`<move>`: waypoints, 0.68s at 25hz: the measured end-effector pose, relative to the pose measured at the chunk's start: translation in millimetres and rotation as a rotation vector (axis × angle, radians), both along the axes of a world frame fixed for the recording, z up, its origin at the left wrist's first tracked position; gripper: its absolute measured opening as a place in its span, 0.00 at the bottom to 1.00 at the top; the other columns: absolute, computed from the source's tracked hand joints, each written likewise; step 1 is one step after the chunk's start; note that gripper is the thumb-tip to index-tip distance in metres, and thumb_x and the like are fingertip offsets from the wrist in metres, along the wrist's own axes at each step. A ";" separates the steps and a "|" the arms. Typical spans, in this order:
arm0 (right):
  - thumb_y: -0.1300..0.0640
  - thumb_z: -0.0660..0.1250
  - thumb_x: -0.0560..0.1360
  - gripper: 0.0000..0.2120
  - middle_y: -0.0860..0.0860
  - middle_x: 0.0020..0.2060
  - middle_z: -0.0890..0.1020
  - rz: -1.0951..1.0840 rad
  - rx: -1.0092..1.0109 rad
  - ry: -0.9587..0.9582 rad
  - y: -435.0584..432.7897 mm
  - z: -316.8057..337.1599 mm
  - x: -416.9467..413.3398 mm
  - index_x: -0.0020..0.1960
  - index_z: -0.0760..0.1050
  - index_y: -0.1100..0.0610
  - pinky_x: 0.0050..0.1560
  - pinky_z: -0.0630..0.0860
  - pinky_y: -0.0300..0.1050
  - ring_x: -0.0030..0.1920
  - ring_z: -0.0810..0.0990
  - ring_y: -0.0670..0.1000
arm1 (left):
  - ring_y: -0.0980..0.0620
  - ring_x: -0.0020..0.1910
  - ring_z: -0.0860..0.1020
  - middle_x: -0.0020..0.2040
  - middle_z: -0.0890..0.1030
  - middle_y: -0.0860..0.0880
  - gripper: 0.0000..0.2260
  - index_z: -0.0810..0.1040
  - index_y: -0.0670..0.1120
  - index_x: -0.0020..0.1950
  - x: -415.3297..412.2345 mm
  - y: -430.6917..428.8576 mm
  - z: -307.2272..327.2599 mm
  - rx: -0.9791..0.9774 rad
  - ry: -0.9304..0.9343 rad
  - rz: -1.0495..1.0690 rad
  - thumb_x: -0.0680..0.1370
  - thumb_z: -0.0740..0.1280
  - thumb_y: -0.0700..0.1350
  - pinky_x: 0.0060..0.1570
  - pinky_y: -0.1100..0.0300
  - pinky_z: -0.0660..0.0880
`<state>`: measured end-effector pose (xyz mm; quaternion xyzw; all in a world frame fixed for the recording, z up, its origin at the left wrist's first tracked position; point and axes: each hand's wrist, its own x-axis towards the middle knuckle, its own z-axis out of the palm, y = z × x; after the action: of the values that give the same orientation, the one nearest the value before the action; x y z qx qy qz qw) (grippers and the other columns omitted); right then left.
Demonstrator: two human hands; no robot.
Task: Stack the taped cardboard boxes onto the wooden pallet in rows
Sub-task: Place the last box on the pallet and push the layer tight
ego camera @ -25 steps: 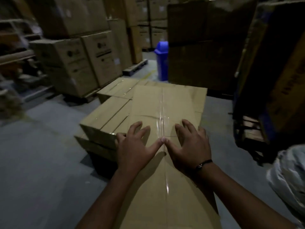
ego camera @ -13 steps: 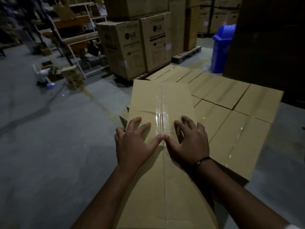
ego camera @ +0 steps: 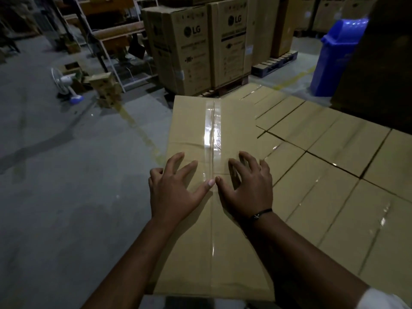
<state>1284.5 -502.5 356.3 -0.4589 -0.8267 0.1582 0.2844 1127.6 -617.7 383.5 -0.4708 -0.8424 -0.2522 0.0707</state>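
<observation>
- Dim warehouse; a grey concrete floor (ego camera: 66, 197) lies to my left, crossed by a faded yellow line (ego camera: 142, 134)
- Far ahead stand tall LG cartons (ego camera: 191, 47) on a pallet; left of them a metal shelf rack (ego camera: 111, 36) and a small white fan (ego camera: 64, 82) on the floor; at the far right a blue bin (ego camera: 334, 56)
- To my right a flat layer of taped boxes (ego camera: 334, 175) lies in rows, edges touching
- The taped cardboard box (ego camera: 194, 121) is straight in front of me, along the left edge of that layer; what it rests on is hidden
- My left hand (ego camera: 174, 192) and right hand (ego camera: 247, 190) press on its top, fingers spread and slightly bent, gripping nothing; my thumbs almost meet on the clear tape seam (ego camera: 213, 130)
</observation>
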 end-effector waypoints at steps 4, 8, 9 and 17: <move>0.31 0.64 0.71 0.29 0.43 0.74 0.68 0.025 0.022 0.003 34.4 -4.8 -75.4 0.68 0.72 0.41 0.70 0.67 0.62 0.74 0.62 0.61 | 0.48 0.62 0.66 0.76 0.65 0.62 0.32 0.76 0.65 0.70 -81.3 30.5 -14.7 0.032 -0.023 -0.002 0.70 0.63 0.77 0.54 0.55 0.66; 0.31 0.64 0.71 0.28 0.43 0.73 0.69 0.007 0.037 -0.055 49.5 -25.3 -183.2 0.68 0.72 0.40 0.70 0.67 0.62 0.74 0.62 0.63 | 0.46 0.64 0.66 0.77 0.64 0.60 0.33 0.74 0.65 0.71 -185.5 48.2 -41.6 -0.010 -0.040 -0.025 0.70 0.61 0.77 0.58 0.50 0.71; 0.31 0.64 0.71 0.28 0.43 0.73 0.69 -0.015 0.046 -0.054 49.9 -29.1 -214.8 0.68 0.73 0.40 0.71 0.66 0.62 0.74 0.62 0.63 | 0.45 0.65 0.65 0.78 0.63 0.60 0.34 0.73 0.65 0.72 -217.4 52.8 -44.6 -0.023 -0.033 -0.032 0.70 0.61 0.77 0.60 0.49 0.70; 0.28 0.59 0.71 0.31 0.44 0.75 0.65 -0.164 -0.071 -0.030 38.4 -28.3 -414.1 0.70 0.70 0.40 0.73 0.62 0.62 0.75 0.60 0.61 | 0.42 0.70 0.63 0.80 0.59 0.58 0.37 0.69 0.65 0.75 -431.0 73.6 -17.1 -0.171 0.101 -0.176 0.70 0.56 0.80 0.67 0.46 0.63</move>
<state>870.4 -464.1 327.9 -0.5373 -0.7843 0.1569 0.2676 696.6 -544.0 366.4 -0.5595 -0.8116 -0.1606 0.0500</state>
